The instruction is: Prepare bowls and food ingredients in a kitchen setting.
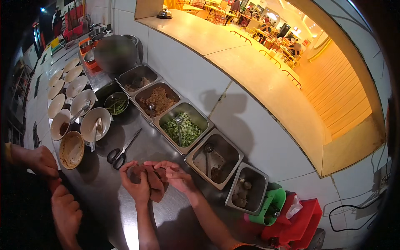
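Observation:
Above the steel counter (125, 184), my left hand (139, 184) grips a reddish-brown piece of food, perhaps meat (154, 184), between thumb and fingers. My right hand (176, 175) is at its upper right side, fingers bent against it; whether they pinch it is hard to tell. Just above my left hand lie black-handled scissors (122, 153), blades slightly apart. A steel pan of chopped green vegetable (187, 131) with a spoon stands further up, beside a pan of brown minced food (159, 100). Nearer my right hand is a mostly bare pan with a ladle (225, 162).
Bowls (95, 123), some holding forks, crowd the counter's left part. Another person's hands (64, 193) are at the left edge. A small steel pan (250, 187), green basket (276, 203) and red bin (300, 225) line the right, below the tiled wall (234, 122).

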Motion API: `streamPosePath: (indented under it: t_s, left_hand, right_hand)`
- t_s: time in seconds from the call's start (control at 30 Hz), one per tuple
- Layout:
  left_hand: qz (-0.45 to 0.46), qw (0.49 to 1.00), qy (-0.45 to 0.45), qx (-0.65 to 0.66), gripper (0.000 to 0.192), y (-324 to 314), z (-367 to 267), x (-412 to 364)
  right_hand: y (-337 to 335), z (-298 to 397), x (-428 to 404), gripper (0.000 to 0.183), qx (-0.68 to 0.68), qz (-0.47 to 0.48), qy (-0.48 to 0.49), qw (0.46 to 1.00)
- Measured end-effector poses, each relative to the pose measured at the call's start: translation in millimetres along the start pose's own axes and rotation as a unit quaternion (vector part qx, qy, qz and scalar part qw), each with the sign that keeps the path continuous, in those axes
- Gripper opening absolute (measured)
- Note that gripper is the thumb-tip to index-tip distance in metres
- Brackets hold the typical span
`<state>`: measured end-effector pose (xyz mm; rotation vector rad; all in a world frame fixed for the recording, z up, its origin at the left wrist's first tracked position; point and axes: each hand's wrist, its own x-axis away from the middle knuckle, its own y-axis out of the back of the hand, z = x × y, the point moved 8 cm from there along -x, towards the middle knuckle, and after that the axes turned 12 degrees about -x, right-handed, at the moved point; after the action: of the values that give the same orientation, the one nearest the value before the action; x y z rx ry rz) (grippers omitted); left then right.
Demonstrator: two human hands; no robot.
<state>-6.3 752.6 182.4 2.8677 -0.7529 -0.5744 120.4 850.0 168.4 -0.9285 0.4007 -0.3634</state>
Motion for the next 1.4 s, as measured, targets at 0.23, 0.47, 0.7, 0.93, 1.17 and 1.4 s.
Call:
streamPosePath:
  t_s: [0.23,0.47,0.7,0.93,1.17,1.4]
  left_hand:
    - [-0.054,0.998,0.041,0.014,0.021,12,12,-4]
    - [-0.11,0.993,0.032,0.006,0.018,30,19,-6]
    - [-0.143,0.985,-0.071,-0.071,0.021,31,-5,0]
    - [0.014,0.967,-0.23,-0.109,0.01,-4,-47,14]
    - [0.079,0.985,-0.143,-0.056,0.018,-14,-39,2]
    - [0.061,0.963,-0.198,-0.174,0.031,-18,-36,12]
  right_hand:
    - [28,-4,5,0.039,0.093,-0.087,0.024,0.992]
    - [37,-9,2,0.029,0.216,-0.162,-0.027,0.963]
    - [41,-5,7,0.027,0.206,-0.148,0.011,0.967]
    - [49,-10,4,0.03,0.09,-0.18,-0.005,0.979]
    - [38,2,2,0.032,0.116,-0.124,0.029,0.985]
    - [40,-2,2,0.04,0.147,-0.122,0.063,0.98]
